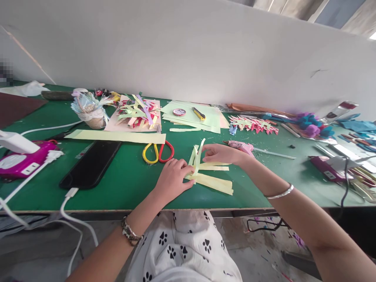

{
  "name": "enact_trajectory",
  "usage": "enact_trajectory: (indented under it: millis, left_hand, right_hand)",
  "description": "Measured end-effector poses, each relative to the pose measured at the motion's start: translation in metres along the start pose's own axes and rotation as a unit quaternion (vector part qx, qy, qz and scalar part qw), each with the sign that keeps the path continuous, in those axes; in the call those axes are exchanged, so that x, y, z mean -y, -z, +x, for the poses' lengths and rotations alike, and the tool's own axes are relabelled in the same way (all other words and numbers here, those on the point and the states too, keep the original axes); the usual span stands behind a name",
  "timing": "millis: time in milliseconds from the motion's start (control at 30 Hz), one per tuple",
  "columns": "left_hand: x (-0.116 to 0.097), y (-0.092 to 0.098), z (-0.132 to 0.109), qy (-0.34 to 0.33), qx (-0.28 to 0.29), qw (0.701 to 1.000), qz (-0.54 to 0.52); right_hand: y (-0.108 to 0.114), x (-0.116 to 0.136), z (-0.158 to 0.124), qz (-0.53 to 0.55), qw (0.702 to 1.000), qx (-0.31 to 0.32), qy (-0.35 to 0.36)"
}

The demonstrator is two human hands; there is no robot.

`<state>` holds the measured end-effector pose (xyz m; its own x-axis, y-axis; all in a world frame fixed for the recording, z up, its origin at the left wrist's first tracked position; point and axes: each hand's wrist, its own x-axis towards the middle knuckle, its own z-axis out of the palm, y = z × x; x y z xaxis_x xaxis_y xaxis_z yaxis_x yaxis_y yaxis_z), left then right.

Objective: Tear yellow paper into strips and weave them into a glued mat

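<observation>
Pressing down with left hand (173, 178) on pale yellow paper strips (216, 183), fingers closed flat over the crossed, fanned bundle, lying at centre front of green table (123, 188). Pinching upturned strip ends at bundle's 12 o'clock with right hand (220, 153), fingertips narrow. Crowding around: black phone (91, 164) at 9 o'clock, scissors (158, 152) at 10 o'clock, pink glue gun (242, 147) at 2 o'clock, just behind the right hand.

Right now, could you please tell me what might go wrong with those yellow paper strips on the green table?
1. The paper strips, held by the left hand and right hand, lie near the table edge; loose ones may slide off.
2. The glue gun lies just behind the right hand, which might brush its nozzle.
</observation>
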<state>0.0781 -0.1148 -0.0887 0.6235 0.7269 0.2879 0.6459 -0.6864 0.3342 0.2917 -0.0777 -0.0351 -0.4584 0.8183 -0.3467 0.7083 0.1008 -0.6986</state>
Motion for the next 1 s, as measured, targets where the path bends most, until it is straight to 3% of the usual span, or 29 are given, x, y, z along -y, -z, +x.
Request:
enact_trajectory:
  millis: [100, 267, 367, 633, 867, 1000]
  left_hand:
    - [0.000, 0.000, -0.001, -0.005, -0.006, 1.000, -0.001]
    - [0.000, -0.001, 0.000, -0.009, -0.009, 1.000, 0.002]
    - [0.000, -0.001, 0.000, -0.012, -0.010, 1.000, 0.010]
    - [0.001, -0.001, -0.002, -0.019, 0.000, 0.999, 0.034]
    - [-0.001, 0.000, -0.002, -0.022, -0.005, 0.999, 0.049]
    - [0.000, -0.001, -0.002, -0.029, -0.006, 0.997, 0.065]
  right_hand:
    - [0.012, 0.001, 0.006, 0.008, 1.000, 0.023, 0.003]
    - [0.029, 0.010, 0.010, -0.035, 0.988, 0.149, 0.001]
    - [0.031, 0.013, 0.011, -0.067, 0.979, 0.191, -0.022]
    - [0.022, 0.015, 0.007, -0.061, 0.987, 0.144, -0.035]
    - [0.026, 0.021, 0.009, 0.019, 0.996, 0.079, -0.040]
    - [0.024, 0.026, 0.016, 0.071, 0.993, 0.086, -0.031]
